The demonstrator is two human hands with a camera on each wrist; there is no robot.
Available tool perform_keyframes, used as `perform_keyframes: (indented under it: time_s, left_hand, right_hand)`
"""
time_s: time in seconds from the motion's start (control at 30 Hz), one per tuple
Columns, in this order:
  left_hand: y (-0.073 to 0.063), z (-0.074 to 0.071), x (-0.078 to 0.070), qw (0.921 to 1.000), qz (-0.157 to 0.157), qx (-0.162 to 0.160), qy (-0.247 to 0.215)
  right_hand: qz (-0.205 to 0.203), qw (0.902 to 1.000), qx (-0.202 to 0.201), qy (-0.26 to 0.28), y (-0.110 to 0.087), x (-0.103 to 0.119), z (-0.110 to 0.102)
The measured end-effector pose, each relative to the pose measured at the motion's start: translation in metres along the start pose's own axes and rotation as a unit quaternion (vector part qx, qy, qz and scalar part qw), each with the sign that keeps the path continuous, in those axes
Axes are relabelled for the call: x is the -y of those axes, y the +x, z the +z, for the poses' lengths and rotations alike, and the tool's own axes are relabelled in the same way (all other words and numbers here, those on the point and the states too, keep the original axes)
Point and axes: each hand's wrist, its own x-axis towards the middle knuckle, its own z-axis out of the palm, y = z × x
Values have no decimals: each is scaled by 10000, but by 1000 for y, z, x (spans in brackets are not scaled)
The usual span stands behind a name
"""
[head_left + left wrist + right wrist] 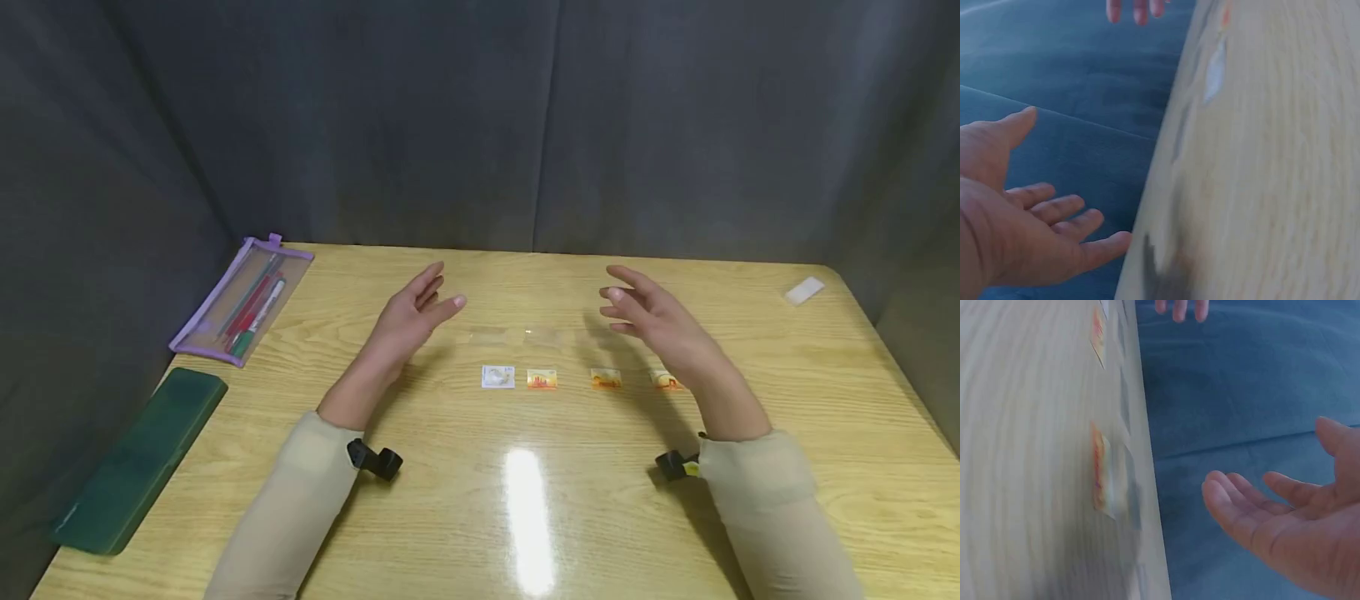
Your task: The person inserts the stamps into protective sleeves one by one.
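Small, flat, stamp-like printed rectangles (542,379), apparently paper, lie apart from two raised, empty hands

One is white, three yellow-orange, spaced in a row on the pale wood-grained tabletop (600,517). The left hand (411,321) and right hand (652,321) hang above it, thumbs and fingers parted, holding nothing. In the head view the row sits lower than the fingertips, the rightmost rectangle partly hidden by the right hand. Such thin pieces would probably handle best with one edge raised by a fingertip, then a light pinch to avoid creasing.
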Motion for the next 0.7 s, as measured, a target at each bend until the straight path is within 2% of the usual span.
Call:
perform_keyframes:
  time_s: [0.23,0.33,0.57,0.7]
  left_hand:
    - [9,4,8,9969,-191,132,753]
    - [12,7,10,9929,-290,246,1123]
    - [14,12,10,9848,-458,355,1638]
    - [17,11,9,9770,-399,338,2065]
  right_hand:
    - [141,9996,-30,-242,8,-2,17]
    - [160,9992,24,-378,14,-3,27]
    - [34,9977,253,-635,23,-2,49]
    - [7,9975,280,-643,26,0,55]
